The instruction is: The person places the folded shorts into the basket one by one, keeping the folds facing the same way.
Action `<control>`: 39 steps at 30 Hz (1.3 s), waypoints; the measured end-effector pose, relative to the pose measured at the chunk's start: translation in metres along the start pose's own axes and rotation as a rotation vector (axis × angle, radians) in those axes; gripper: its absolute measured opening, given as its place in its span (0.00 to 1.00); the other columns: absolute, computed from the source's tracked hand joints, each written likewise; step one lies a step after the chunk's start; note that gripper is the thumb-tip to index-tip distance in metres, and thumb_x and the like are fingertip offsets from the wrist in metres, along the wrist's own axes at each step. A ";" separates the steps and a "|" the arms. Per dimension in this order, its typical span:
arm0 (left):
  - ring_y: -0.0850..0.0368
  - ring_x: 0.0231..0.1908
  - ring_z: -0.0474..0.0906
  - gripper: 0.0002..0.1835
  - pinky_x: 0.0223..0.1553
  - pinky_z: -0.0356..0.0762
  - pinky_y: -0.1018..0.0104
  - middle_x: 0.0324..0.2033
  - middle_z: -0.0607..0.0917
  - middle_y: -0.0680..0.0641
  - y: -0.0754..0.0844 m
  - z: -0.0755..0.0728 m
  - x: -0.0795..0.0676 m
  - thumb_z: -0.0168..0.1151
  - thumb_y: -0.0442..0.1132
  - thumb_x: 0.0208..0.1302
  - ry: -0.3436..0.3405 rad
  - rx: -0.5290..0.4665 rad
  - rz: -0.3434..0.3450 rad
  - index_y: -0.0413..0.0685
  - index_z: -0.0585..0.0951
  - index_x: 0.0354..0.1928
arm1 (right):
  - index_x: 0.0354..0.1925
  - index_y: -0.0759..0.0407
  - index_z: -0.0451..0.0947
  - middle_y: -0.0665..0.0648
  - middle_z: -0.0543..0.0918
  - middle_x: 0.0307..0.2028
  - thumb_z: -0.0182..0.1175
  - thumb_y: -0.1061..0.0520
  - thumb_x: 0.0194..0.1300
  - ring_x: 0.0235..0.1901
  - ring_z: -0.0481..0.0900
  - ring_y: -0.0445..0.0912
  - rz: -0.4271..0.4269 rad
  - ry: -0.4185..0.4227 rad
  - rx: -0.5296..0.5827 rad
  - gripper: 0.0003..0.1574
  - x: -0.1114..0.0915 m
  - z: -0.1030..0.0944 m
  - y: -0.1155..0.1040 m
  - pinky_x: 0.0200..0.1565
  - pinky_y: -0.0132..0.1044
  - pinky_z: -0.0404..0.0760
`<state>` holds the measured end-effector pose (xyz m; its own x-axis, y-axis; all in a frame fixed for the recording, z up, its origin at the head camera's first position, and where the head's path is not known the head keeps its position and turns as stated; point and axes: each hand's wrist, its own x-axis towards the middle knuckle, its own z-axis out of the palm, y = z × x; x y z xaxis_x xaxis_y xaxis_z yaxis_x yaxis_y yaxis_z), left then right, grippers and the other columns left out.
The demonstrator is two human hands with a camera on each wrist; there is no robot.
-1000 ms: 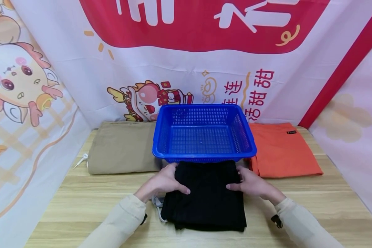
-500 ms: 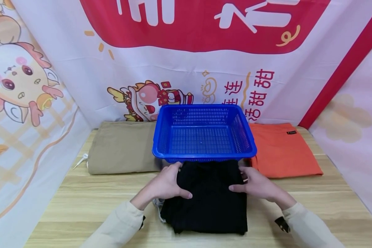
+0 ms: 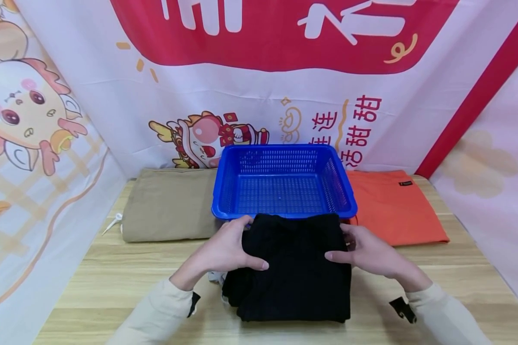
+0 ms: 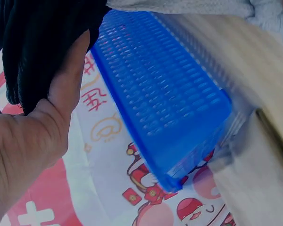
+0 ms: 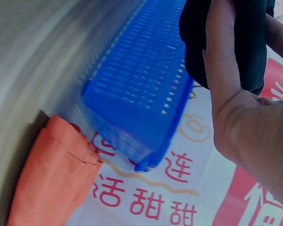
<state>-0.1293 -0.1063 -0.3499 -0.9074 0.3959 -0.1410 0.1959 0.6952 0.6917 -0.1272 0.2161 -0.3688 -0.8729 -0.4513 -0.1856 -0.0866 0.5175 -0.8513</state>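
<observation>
A folded black garment (image 3: 298,273) is held in front of me, lifted at its far edge, which overlaps the front rim of the blue basket (image 3: 282,189). My left hand (image 3: 229,247) grips its left side, thumb on top and fingers underneath. At the opposite side, my right hand (image 3: 369,251) pinches it the same way. The left wrist view shows the black cloth (image 4: 47,52) bunched between thumb and fingers; the right wrist view shows its thick folded edge (image 5: 250,52) in my grip. Some grey fabric (image 3: 216,277) peeks out under the garment's left side.
A folded khaki garment (image 3: 170,206) with a white cord lies left of the basket. To the right lies a folded orange garment (image 3: 397,211) with a small black label. A printed cloth backdrop (image 3: 285,86) stands directly behind the wooden table (image 3: 112,297).
Both hands have raised the black garment's far edge off the table, up to the basket's front rim, and shifted it slightly right. The basket and the other garments have stayed put.
</observation>
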 end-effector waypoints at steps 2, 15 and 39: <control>0.48 0.59 0.65 0.53 0.58 0.66 0.49 0.59 0.72 0.44 0.003 -0.004 -0.001 0.78 0.58 0.35 0.003 -0.009 -0.006 0.44 0.65 0.64 | 0.63 0.57 0.65 0.54 0.81 0.45 0.64 0.48 0.60 0.41 0.78 0.51 -0.028 -0.013 0.004 0.36 -0.001 -0.002 -0.003 0.39 0.41 0.80; 0.49 0.60 0.65 0.52 0.58 0.66 0.46 0.60 0.70 0.45 0.014 -0.019 -0.007 0.76 0.60 0.36 0.018 -0.041 -0.033 0.46 0.65 0.64 | 0.64 0.53 0.64 0.53 0.81 0.45 0.64 0.47 0.60 0.41 0.79 0.51 -0.028 -0.006 0.013 0.36 -0.004 -0.009 -0.016 0.40 0.42 0.80; 0.54 0.58 0.66 0.49 0.61 0.62 0.51 0.57 0.73 0.49 0.037 -0.060 0.012 0.78 0.55 0.36 0.180 -0.202 0.070 0.47 0.67 0.62 | 0.62 0.48 0.66 0.51 0.80 0.48 0.65 0.40 0.56 0.42 0.80 0.49 -0.039 0.199 -0.065 0.39 0.003 -0.039 -0.051 0.44 0.42 0.80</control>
<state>-0.1557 -0.1123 -0.2835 -0.9493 0.3130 0.0273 0.1982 0.5291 0.8251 -0.1436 0.2166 -0.3071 -0.9453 -0.3229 -0.0470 -0.1473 0.5508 -0.8215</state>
